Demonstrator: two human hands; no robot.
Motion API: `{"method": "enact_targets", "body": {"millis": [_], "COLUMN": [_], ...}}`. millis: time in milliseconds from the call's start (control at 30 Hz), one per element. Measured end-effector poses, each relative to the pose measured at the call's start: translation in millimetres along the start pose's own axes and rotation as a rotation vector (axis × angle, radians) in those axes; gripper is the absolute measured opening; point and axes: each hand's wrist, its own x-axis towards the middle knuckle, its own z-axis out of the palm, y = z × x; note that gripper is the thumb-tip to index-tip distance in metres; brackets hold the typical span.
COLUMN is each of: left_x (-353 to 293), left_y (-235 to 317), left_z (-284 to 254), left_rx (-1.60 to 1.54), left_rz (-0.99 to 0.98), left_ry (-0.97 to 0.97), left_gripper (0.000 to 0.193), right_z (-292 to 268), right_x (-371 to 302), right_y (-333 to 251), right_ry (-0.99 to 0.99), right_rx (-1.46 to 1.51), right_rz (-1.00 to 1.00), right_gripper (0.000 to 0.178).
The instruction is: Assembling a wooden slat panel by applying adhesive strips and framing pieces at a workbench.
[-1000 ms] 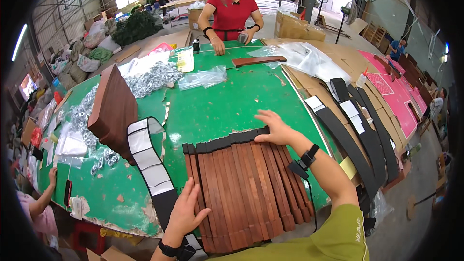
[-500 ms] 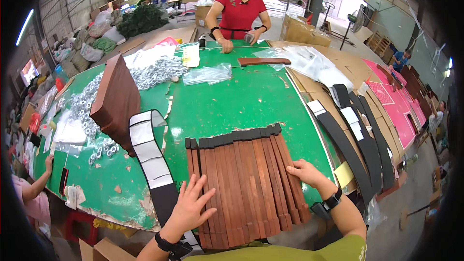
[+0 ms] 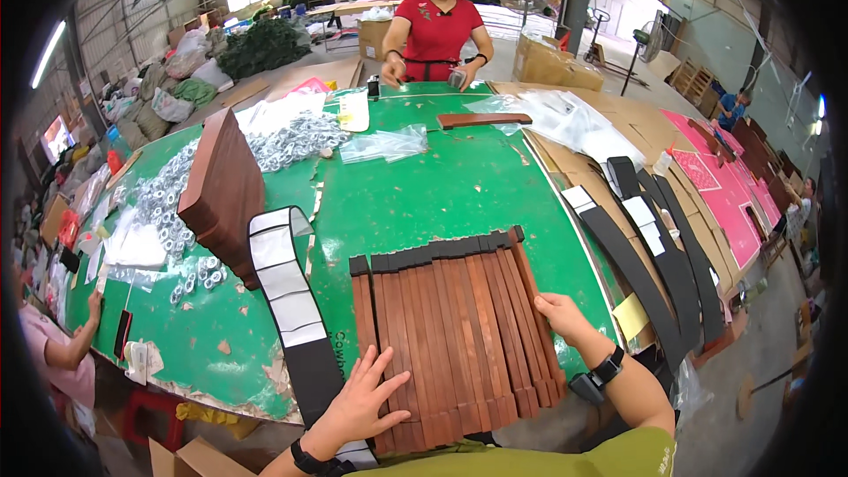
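Note:
A row of reddish-brown wooden slats (image 3: 442, 327) with black ends lies side by side at the table's near edge. My left hand (image 3: 364, 396) rests on the left slats, fingers spread and holding nothing. At the row's right side, my right hand (image 3: 565, 318) has its fingers curled against the outermost slat (image 3: 530, 300), thumb on top; its fingertips are partly hidden. Beside my left hand runs a black strip (image 3: 309, 371) with white patches, curled over at its far end. A tall stack of brown wooden boards (image 3: 225, 190) stands behind that strip.
Grey metal rings (image 3: 296, 137) are heaped on the green table (image 3: 406, 190) at the far left. Black strips (image 3: 632, 256) lie on cardboard at right. Across the table stands a person in red (image 3: 439, 31); another person's arm (image 3: 75, 344) reaches in at left.
The view has shifted slightly, and the slats appear a little further right. My left hand stays spread on them, my right at their edge. The person opposite has raised a hand off the table.

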Motion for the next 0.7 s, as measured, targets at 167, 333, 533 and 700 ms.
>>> {"method": "enact_targets", "body": {"millis": [167, 333, 533, 700], "left_x": [-2.3, -3.6, -3.1, -7.5], "left_y": [2.9, 3.1, 2.5, 3.4], "left_z": [0.8, 2.3, 6.0, 6.2], "left_rx": [0.007, 0.017, -0.028, -0.007], "left_rz": [-0.003, -0.031, 0.009, -0.026], "left_ry": [0.012, 0.032, 0.091, 0.076], "left_gripper": [0.062, 0.061, 0.060, 0.060], "right_z": [-9.1, -47.9, -55.7, 5.4], "right_x": [3.2, 24.3, 74.5, 124.3], "right_y": [-22.5, -67.2, -116.5, -130.7], "right_ry": [0.212, 0.401, 0.341, 0.050], "right_rx": [-0.848, -1.066, -1.196, -1.200], "right_rz": [-0.422, -0.535, -0.763, -0.968], "right_gripper": [0.035, 0.025, 0.016, 0.011]}}
